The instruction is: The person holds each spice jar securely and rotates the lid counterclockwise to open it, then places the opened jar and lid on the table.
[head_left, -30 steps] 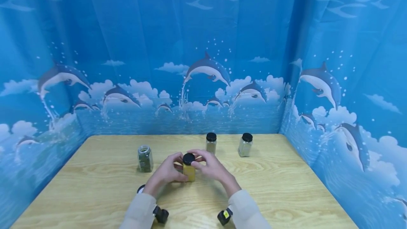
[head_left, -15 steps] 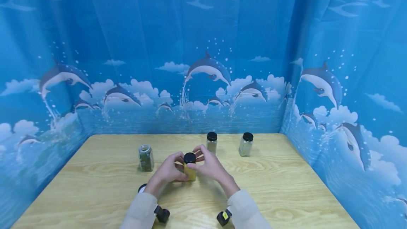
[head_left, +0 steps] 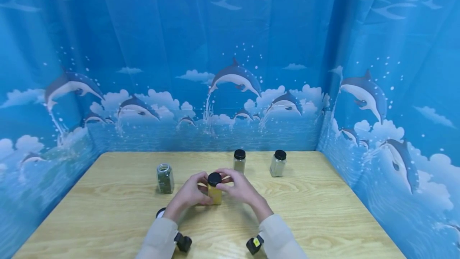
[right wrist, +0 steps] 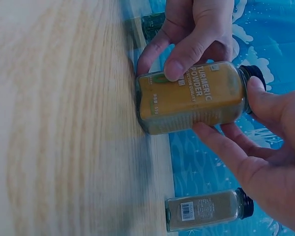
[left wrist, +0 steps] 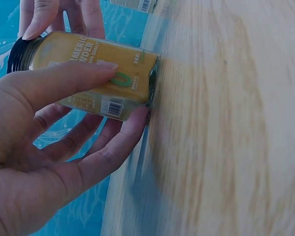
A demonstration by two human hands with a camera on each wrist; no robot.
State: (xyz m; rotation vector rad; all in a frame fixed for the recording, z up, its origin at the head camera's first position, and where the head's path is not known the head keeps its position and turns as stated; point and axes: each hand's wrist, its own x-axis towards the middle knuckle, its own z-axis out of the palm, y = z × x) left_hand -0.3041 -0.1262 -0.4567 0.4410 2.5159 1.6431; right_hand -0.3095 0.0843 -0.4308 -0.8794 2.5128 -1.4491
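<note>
A square glass jar of yellow turmeric powder (head_left: pixel 216 197) stands upright on the table, its black lid (head_left: pixel 214 178) on top. My left hand (head_left: pixel 194 192) grips the jar's body, with the thumb across the label in the left wrist view. From the other side my right hand (head_left: pixel 238 187) holds the lid, thumb (right wrist: pixel 261 98) against its edge; two of its fingers lie along the jar's side below. To the left is a lidless glass jar (head_left: pixel 165 182) of dark green flakes. A loose black lid with a white inside (head_left: pixel 160 213) lies partly hidden behind my left wrist.
Two more black-lidded jars stand at the back of the wood-grain table (head_left: pixel 316 211): a brownish one (head_left: pixel 238 164) just beyond my right hand and a pale one (head_left: pixel 277 167) farther right. A blue dolphin-print curtain (head_left: pixel 230 31) encloses the back and sides.
Half a second ago the right fingers were raised and spread beside the lid; now they have come back in around it. The left hand and jar stay in place.
</note>
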